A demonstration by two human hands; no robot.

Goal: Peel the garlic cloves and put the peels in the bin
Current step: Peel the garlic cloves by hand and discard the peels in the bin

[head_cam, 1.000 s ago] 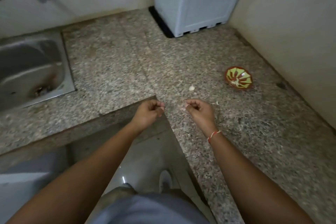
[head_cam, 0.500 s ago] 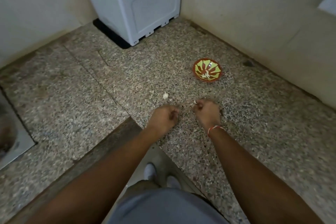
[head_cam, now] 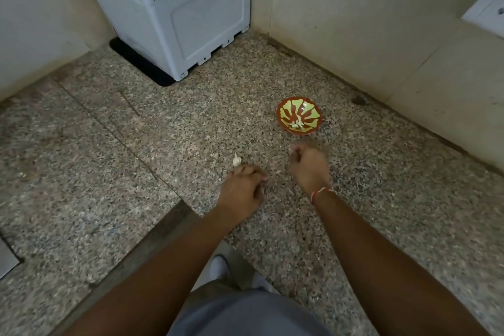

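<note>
a small white garlic clove with a pointed tip [head_cam: 236,160] lies on the speckled grey-brown granite counter [head_cam: 152,150], just beyond the knuckles of the left hand [head_cam: 242,190]. the left hand rests low over the counter with its fingers [head_cam: 255,174] curled under into a loose fist; whether they pinch anything cannot be told. the right hand [head_cam: 309,165] is near it to the right, blurred, its fingers curled inward too, and what they hold, if anything, is hidden. a red and white thread band [head_cam: 321,191] circles the right wrist.

beyond the right hand, apart from it, stands a small round red bowl with yellow-green petal pattern [head_cam: 299,115], with a few pale bits lying in its bottom. nothing lies between the clove and the bowl but bare counter.

further back in the corner a large pale grey plastic box [head_cam: 174,11] stands on a black mat [head_cam: 141,65], against cream walls [head_cam: 368,22]. at the far left edge a sliver of a steel sink [head_cam: 6,259] is set into the counter. below, between the forearms, grey clothing [head_cam: 245,314] and white shoes [head_cam: 221,267] show over the floor.
</note>
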